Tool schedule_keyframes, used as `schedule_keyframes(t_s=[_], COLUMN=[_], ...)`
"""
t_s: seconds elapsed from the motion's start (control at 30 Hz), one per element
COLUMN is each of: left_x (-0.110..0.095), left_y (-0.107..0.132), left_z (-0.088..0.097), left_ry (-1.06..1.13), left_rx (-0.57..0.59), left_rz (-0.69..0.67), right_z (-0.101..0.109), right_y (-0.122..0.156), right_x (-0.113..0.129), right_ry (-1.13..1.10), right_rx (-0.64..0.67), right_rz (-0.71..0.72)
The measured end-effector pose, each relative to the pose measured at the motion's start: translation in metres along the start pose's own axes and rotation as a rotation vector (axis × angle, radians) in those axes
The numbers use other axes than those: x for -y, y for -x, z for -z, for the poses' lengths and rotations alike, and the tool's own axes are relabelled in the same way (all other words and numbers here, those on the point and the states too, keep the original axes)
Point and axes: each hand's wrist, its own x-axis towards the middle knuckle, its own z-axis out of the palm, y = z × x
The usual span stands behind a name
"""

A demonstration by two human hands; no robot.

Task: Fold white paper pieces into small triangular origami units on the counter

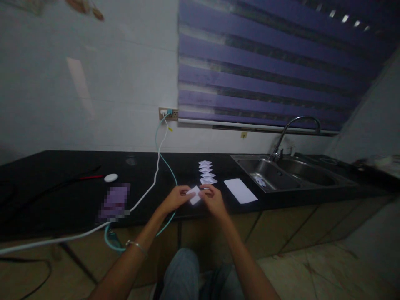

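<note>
A small folded piece of white paper [195, 196] is held up at the counter's front edge, turned so that it looks like a diamond. My left hand [175, 198] pinches its left corner between thumb and fingers. On the opposite side my right hand [214, 200] grips the right corner, thumb towards me. Just beyond my hands, a column of several folded white paper pieces [206, 170] lies on the black counter [218, 160]. To the right of my right hand rests a flat stack or sheet of white paper [240, 191].
A double steel sink [284, 173] with a curved faucet [281, 139] is at the right, with white scraps [259, 180] inside. White cable [146, 193] and teal cable [171, 168] run from the wall outlet [168, 113]. A white oval object [111, 178] sits left.
</note>
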Motion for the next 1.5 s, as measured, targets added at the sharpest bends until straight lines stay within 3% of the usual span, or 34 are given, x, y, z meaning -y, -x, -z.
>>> schedule_keyframes(t_s=[0.27, 0.43, 0.6, 0.8, 0.97, 1.1, 1.27, 1.37, 1.5], left_x=[-0.007, -0.005, -0.003, -0.005, -0.004, -0.006, -0.010, -0.006, 0.001], left_y=[0.002, 0.004, 0.003, 0.002, 0.004, 0.005, 0.004, 0.002, 0.000], left_z=[-0.002, 0.001, 0.006, 0.005, 0.006, 0.007, 0.008, 0.008, 0.008], left_ry=[-0.028, -0.067, -0.080, -0.090, 0.037, 0.079, 0.102, 0.084, 0.119], left_rx=[-0.057, -0.026, -0.058, -0.108, -0.067, -0.021, -0.068, -0.118, -0.116], left_rz=[-0.011, -0.065, -0.025, -0.074, 0.019, 0.048, 0.045, 0.056, 0.078], right_z=[-0.002, -0.003, 0.003, 0.003, -0.001, 0.000, 0.001, 0.003, 0.006], right_y=[-0.002, -0.004, -0.002, 0.001, 0.002, 0.003, 0.001, -0.001, -0.002], right_x=[-0.001, -0.003, -0.001, -0.004, -0.004, 0.002, 0.002, -0.001, -0.005], right_ry=[-0.047, 0.067, 0.097, 0.104, 0.049, 0.092, 0.115, 0.057, -0.084], right_rx=[0.089, 0.080, 0.117, -0.009, -0.073, -0.051, 0.017, 0.084, 0.064], right_rz=[-0.001, -0.009, 0.008, -0.066, -0.047, 0.019, 0.004, -0.035, -0.072])
